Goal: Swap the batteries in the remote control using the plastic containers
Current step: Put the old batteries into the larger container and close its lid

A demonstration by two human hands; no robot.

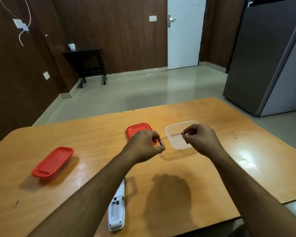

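My left hand point(144, 146) pinches a small dark battery point(161, 142) just left of the open clear plastic container point(178, 144). My right hand point(201, 138) holds a second battery point(184, 133) by its end, above that container's middle. A loose red lid point(138, 129) lies behind my left hand. A closed red-lidded container point(52, 162) stands at the left of the wooden table point(101, 134). The white remote control point(116, 211) lies face down near the front edge, its battery bay uncovered and empty, partly hidden under my left forearm.
A small dark object point(17, 202) lies near the table's front left. Crumb-like specks point(233, 135) sit at the right. Beyond the table are a tiled floor, a grey fridge point(270, 57), a white door point(184, 31) and a dark side table point(87, 64).
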